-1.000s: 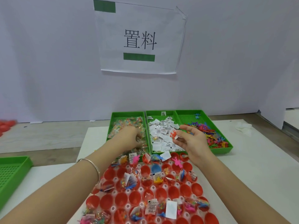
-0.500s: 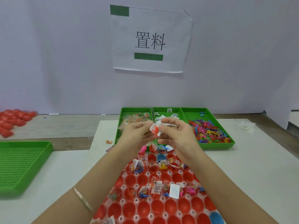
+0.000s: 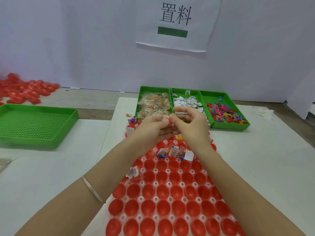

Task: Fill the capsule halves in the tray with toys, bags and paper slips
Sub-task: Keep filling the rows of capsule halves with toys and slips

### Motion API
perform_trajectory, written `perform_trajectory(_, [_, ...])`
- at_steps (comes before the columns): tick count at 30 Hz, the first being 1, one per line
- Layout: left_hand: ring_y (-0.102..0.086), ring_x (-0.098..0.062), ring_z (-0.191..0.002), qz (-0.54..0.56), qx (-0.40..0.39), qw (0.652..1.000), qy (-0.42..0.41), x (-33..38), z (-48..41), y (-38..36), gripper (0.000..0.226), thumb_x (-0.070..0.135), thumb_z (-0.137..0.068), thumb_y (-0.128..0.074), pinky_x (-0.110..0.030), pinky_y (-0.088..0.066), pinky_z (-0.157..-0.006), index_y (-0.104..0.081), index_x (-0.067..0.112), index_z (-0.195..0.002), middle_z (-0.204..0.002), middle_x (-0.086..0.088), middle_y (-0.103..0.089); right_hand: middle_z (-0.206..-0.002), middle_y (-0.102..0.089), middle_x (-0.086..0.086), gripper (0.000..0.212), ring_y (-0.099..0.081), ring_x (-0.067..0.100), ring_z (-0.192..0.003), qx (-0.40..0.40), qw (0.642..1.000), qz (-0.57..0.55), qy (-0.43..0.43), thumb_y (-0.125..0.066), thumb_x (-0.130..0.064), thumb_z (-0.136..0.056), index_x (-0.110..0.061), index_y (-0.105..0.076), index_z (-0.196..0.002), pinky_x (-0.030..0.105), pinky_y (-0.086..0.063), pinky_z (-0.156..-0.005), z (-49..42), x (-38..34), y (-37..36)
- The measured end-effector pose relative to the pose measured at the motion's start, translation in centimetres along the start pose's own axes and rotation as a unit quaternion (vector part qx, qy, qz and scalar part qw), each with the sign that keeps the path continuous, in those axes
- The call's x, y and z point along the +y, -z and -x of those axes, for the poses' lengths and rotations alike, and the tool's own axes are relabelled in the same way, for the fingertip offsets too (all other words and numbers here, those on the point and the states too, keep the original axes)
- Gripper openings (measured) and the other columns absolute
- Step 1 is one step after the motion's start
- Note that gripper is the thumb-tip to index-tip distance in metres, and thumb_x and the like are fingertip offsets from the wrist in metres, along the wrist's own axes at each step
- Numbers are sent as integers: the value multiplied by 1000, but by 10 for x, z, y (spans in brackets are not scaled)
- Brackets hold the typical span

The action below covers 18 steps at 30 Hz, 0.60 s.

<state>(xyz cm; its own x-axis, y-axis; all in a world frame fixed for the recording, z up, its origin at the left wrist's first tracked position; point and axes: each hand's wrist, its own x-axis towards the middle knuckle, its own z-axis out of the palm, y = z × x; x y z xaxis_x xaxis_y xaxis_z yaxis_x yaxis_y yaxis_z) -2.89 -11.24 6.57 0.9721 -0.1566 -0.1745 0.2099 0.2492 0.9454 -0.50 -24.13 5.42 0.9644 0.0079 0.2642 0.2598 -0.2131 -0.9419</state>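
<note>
— What are the fingers (image 3: 161, 122) doing?
— The left hand (image 3: 151, 132) and right hand (image 3: 191, 127) pinch one paper slip (image 3: 165, 119) between them; its long axis is mostly hidden.
— Where?
— Over the far rows of the capsule tray (image 3: 167, 170) on the bench (image 3: 255, 167).

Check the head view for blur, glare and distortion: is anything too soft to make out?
Head view: light soft and even, no hard shadows or glare. Head view: red capsules at far left are smeared; the small white and red item pinched between left hand and right hand is too soft to identify. Head view: sign reads clearly, its edges leaning from wide-angle distortion.
</note>
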Motion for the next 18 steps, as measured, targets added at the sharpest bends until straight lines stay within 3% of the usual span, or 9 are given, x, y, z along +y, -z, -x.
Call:
perform_trajectory(4, [-72, -12, -82, -118, 5, 992, -38, -5, 10, 10, 65, 8, -102, -44, -21, -58, -73, -7, 17, -155, -95, -3, -70, -82, -72, -5, 15, -66, 3, -68, -105, 993, 9, -49, -72, -18, -85, -22, -70, -99, 18, -51, -54, 5, -5, 5])
perform_trajectory(7, [-72, -11, -89, -184, -26, 982, -44, -8, 17, 23, 78, 10, -100, -49, -19, -57, -75, 4, 27, -154, -92, 0, -74, -78, -74, -3, 16, -68, 8, -68, -171, 984, -1, -57, -74, -9, -81, -14, -73, -96, 22, -55, -60, 10, -11, 11])
perform_trajectory(10, [-68, -12, -101, -247, -26, 968, -39, -13, 28, 39, 75, 19, -96, -57, -27, -55, -89, -11, 27, -154, -108, -3, -71, -81, -75, 1, 20, -71, 13, -74, -170, 985, 9, -43, -76, -4, -78, -17, -73, -92, 23, -56, -66, 22, -16, 9])
perform_trajectory(12, [-64, -6, -109, -326, -33, 943, -62, -20, 41, 53, 67, 33, -90, -63, -26, -51, -96, -30, 34, -148, -118, 7, -67, -79, -75, 4, 18, -71, 15, -68, -174, 982, -15, -74, -77, -6, -77, -18, -74, -90, 21, -55, -61, 40, -13, 5])
perform_trajectory(15, [-58, 7, -110, -401, -37, 908, -114, -27, 65, 75, 56, 40, -84, -70, -10, -46, -90, -46, 48, -135, -120, 27, -61, -74, -74, 5, 14, -69, 15, -62, -220, 967, -27, -128, -79, -8, -75, -19, -75, -81, 21, -54, -54, 72, -3, -3])
perform_trajectory(18, [-57, 7, -103, -464, -14, 875, -139, -34, 80, 85, 37, 42, -80, -73, -8, -44, -84, -62, 47, -115, -109, 30, -63, -68, -72, 6, 13, -68, 15, -59, -229, 963, 14, -144, -79, -7, -77, -18, -73, -75, 21, -53, -52, 83, 6, -9])
